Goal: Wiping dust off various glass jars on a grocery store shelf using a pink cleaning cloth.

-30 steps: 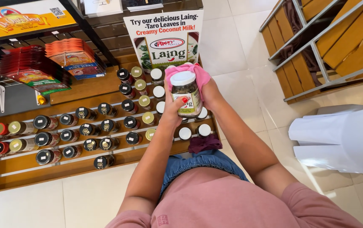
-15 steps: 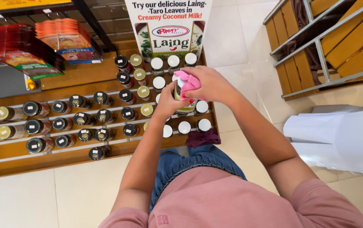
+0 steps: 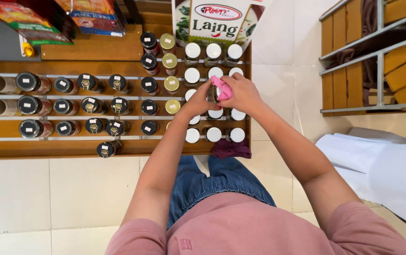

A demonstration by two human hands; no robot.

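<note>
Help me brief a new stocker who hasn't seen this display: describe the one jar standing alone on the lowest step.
Start at the stepped wooden shelf packed with rows of jars. Follow it down to its bottom ledge. There a single black-lidded jar stands with no neighbours, its lid bearing a gold emblem, while every other jar sits in a row above.

Jar held above shelf, pink cloth on top.

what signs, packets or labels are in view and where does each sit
White upright sign with red oval and green leaf picture: top centre, behind the white-lidded jars.
Red and orange flat snack packets: top left, hanging above the shelf.
Small white square stickers on black jar lids: left shelf rows.
</note>
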